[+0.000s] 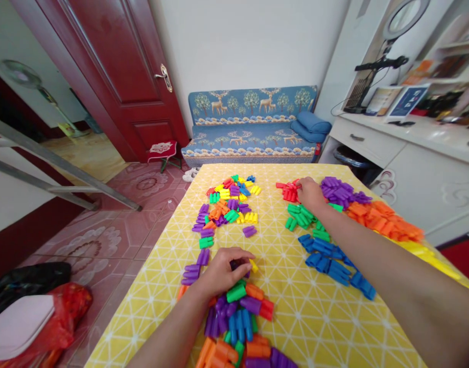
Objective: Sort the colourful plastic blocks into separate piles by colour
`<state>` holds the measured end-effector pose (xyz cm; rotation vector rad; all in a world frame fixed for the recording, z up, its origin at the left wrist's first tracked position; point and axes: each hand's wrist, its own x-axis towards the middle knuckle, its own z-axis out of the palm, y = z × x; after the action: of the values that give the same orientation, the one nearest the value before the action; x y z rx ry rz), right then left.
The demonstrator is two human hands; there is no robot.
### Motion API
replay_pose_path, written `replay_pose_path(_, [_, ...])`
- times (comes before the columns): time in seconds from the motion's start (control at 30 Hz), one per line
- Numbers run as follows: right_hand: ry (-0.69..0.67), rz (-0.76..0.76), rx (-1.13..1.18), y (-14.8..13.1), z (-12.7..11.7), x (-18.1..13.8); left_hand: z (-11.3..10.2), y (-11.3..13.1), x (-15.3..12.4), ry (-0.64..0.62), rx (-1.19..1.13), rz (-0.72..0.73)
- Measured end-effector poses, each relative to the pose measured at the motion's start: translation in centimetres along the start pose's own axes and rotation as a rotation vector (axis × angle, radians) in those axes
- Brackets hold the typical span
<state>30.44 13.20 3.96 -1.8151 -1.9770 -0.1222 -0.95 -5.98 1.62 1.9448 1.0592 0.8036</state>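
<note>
A small yellow plastic piece (254, 266) sits at the fingertips of the left hand (227, 268), just below the middle of the frame; that hand is curled, thumb and forefinger near each other, and whether it grips the piece I cannot tell. Directly below it, a mixed heap (240, 326) of purple, blue, green, orange and red pieces runs to the bottom edge. Right of centre, the right hand (310, 195) reaches to a pile of red pieces (288, 191), its fingers drawn close together at the pile's right side; their grip is hidden. Around that forearm lie green pieces (300, 215), blue pieces (328, 261), purple pieces (337, 191), orange pieces (383, 221) and yellow pieces (424, 251), grouped by colour. Another mixed cluster (219, 209) spreads left of the upper centre. All rest on a yellow patterned tablecloth (291, 322). Beyond it, a blue sofa (250, 132) stands at upper centre, a dark red door (112, 51) at upper left, and a white cabinet (429, 171) at right.
</note>
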Motion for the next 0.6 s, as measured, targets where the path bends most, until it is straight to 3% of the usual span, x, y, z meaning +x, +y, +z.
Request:
replay_pose_path(0.2, [-0.043,-0.090,0.025,-1.9,0.5,-1.0,0.0,-0.1,0.0,-0.008,0.010,-0.001])
replay_pose_path(0.3, [0.030,-0.244,0.185,-4.5,-0.6,-4.1,0.0,-0.3,-0.1,0.025,0.004,-0.007])
replay_pose_path(0.37, [0.025,-0.408,0.350,-7.0,-2.0,-8.1,0.1,-0.5,-0.2,0.091,-0.025,-0.034])
replay_pose_path(0.47, [-0.126,-0.606,0.524,-10.4,-5.0,-16.4,0.1,-0.7,-0.1,0.208,-0.193,-0.108])
replay_pose_path(0.6, [-0.339,-0.771,0.504,-12.9,-7.4,-26.9,-0.4,-0.7,0.3,0.386,-0.546,-0.159])
